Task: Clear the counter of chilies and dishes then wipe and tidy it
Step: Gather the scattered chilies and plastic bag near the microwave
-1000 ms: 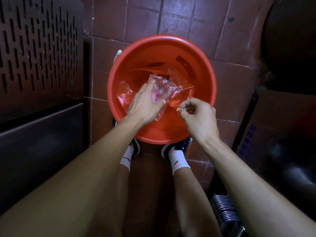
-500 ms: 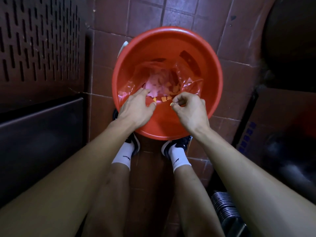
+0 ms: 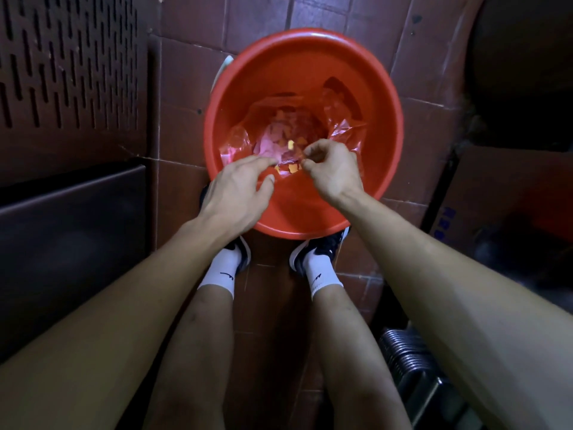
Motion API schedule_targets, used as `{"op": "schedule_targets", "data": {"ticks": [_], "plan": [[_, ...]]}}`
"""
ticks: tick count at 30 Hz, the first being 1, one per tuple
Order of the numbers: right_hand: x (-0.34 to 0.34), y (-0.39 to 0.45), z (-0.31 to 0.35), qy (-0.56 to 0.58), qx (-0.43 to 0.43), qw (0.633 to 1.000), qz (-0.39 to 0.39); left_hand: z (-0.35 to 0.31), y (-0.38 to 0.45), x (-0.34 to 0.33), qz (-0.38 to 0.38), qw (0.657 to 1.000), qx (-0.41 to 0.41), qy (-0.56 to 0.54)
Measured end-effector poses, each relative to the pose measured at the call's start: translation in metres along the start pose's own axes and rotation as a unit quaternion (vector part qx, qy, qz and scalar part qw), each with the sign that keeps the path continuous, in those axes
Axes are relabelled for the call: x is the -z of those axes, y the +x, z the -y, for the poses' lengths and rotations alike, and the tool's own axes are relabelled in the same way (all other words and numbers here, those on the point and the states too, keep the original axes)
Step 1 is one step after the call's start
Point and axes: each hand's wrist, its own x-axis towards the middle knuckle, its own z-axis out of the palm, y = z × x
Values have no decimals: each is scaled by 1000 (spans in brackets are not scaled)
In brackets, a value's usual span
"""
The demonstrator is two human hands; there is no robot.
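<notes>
A red plastic bucket (image 3: 394,141) stands on the tiled floor in front of my feet. Inside it lies a crumpled clear plastic bag (image 3: 345,135) with pinkish scraps. Small orange chili bits (image 3: 290,169) sit near the front inner wall, and one yellow bit (image 3: 290,144) hangs in the air above them. My left hand (image 3: 238,193) hovers over the bucket's near rim with its fingers spread and relaxed, holding nothing. My right hand (image 3: 336,172) is over the bucket beside it, with fingers curled and thumb and fingertips drawn together. I see nothing between them.
A dark perforated metal panel (image 3: 68,66) and a dark cabinet front stand on the left. A cardboard box (image 3: 483,193) and a dark round container (image 3: 521,57) are on the right. A stack of metal discs (image 3: 409,352) lies at the lower right.
My left hand has let go of the clear plastic bag, which now lies in the bucket. Orange bits have dropped into the bucket, and both hands have come back towards the near rim.
</notes>
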Motion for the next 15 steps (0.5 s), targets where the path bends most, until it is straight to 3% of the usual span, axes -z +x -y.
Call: {"op": "schedule_targets", "data": {"ticks": [9, 15], "plan": [[25, -46, 11, -84, -20, 995, 55, -28, -21, 32, 19, 999, -35, 30], [64, -102, 60, -108, -2, 992, 64, -64, -47, 90, 93, 989, -26, 115]]}}
